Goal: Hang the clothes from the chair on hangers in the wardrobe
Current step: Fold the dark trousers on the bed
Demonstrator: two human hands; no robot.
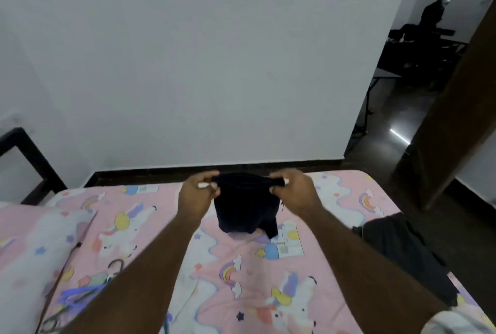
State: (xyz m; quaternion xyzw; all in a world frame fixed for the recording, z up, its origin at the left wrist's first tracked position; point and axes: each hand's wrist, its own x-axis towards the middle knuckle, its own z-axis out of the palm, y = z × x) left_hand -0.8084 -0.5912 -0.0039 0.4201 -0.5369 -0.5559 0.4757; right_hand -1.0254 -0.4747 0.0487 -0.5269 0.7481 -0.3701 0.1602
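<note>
overhead, both hands pinching dark garment (pixel 245 206)

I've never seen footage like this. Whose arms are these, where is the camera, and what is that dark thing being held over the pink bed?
There is no machine here: a person wears a camera on the head, looking forward and down, so you see their own two arms. The left hand and the right hand each pinch one top end of a dark garment, which hangs between them above a bed with a pink unicorn sheet. White tips beside the fingers suggest a hanger inside it, though I cannot be sure. Another dark cloth lies on the bed's right edge.
</note>
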